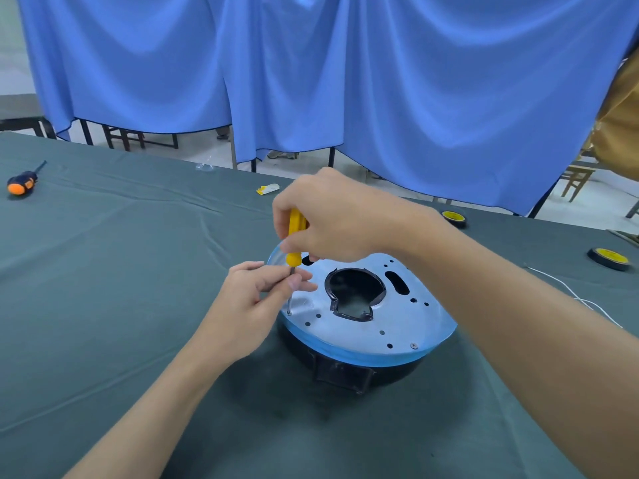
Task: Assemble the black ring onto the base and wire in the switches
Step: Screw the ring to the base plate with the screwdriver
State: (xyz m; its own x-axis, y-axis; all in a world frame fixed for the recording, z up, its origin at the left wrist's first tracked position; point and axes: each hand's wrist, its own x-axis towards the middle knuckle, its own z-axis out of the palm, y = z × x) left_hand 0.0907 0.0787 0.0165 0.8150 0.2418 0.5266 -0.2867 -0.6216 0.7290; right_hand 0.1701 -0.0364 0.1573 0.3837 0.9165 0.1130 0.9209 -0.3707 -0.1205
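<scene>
Worn on the head; looks forward and down across the table [103, 305], wide-angled. Sits close above the left hand [252, 305] and right hand [332, 219] at centre frame, with the base [397, 319] just below centre. Reaches back as far as the blue curtain [380, 81] along the top.

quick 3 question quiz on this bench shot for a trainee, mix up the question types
1. True or false: the right hand grips the handle of the yellow plastic-handled screwdriver while the left hand pinches its metal shaft.
2. Multiple choice: where does the screwdriver's tip meet the round blue-filmed plate? A) near its left edge B) inside the large central opening C) at its front right edge
3. Fill in: the number of black tape rolls with yellow cores lying on the dark green tablecloth is ___.

Key: 1 true; 2 A; 3 two.
</scene>
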